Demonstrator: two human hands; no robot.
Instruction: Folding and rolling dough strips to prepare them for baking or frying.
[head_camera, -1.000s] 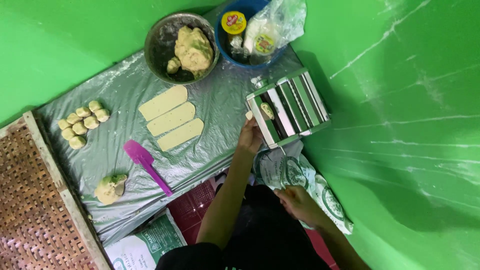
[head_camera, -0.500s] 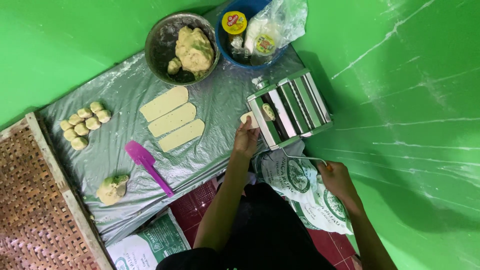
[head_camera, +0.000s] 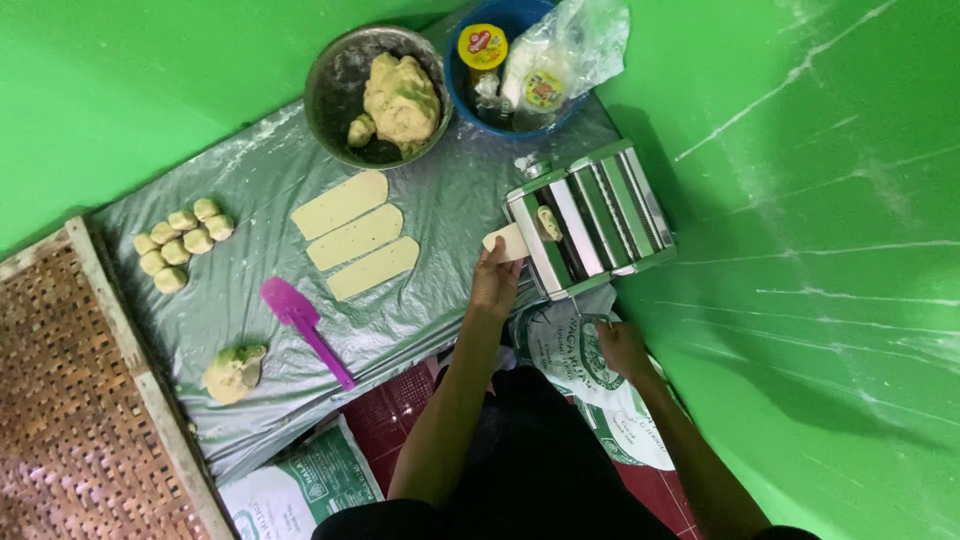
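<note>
Dough strip at roller machine, your left hand nearer.

Your left hand (head_camera: 497, 283) pinches the pale flat dough strip (head_camera: 507, 241), touching the green-and-steel hand-cranked roller machine (head_camera: 590, 217) just right of it; strip's long axis runs into the rollers. Your right hand (head_camera: 622, 347), lower right, is clenched on the thin metal crank handle (head_camera: 594, 318).

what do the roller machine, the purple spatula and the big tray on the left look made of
Roller machine: metal, it seems, with shiny silver rollers and green painted ends. Spatula: probably plastic or silicone, being one smooth piece of even matte purple. Tray: woven brown strips, likely bamboo or rattan, in a pale wooden frame.
</note>
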